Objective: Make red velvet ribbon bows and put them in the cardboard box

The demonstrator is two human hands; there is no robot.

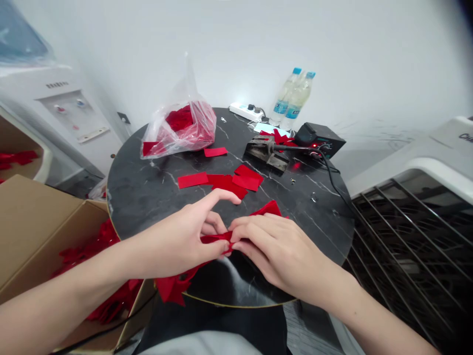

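Over the near half of the round table, my left hand (pixel 185 236) pinches a red ribbon (pixel 216 238) between thumb and fingers, its index finger raised and curved away. My right hand (pixel 275 246) grips the same ribbon just to the right, fingertips almost meeting the left thumb. Part of the ribbon is hidden behind my fingers. A forked red ribbon end (pixel 172 290) hangs over the table's front edge below my left wrist. Beyond my hands lie several flat red ribbon pieces (pixel 227 182). Another red piece (pixel 271 208) shows just behind my right hand.
On the dark marbled table (pixel 144 197) stand a plastic bag (pixel 205 128) of red pieces, a power strip (pixel 246 112), two bottles (pixel 291 101), a soldering station (pixel 325 140) and an iron holder (pixel 266 155). A cardboard box (pixel 48 231) of red bows is at left, a wire rack (pixel 402 236) at right.
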